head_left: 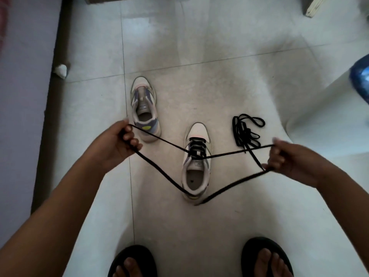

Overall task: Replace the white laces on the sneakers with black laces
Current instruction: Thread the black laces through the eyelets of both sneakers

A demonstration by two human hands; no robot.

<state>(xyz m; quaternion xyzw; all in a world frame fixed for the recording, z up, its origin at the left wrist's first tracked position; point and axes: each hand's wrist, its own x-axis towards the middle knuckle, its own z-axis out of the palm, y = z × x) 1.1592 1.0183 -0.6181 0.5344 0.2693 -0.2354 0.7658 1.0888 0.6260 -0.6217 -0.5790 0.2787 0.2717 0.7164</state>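
Note:
Two pale sneakers stand on the floor. The near sneaker (196, 162) has a black lace (159, 139) threaded through its eyelets. My left hand (121, 142) grips one end of that lace out to the left. My right hand (283, 154) grips the other end out to the right. Both ends are pulled taut from the shoe, and their loose tails sag down to the floor by the heel. The far sneaker (144, 108) has no lace in it. A second black lace (246, 129) lies bundled on the floor, right of the near sneaker.
The floor is pale tile (199, 56). A dark baseboard (58, 76) and wall run along the left. A blue object (360, 76) sits at the right edge. A wooden leg (313, 7) stands at the top right. My feet in black sandals (265, 256) are at the bottom.

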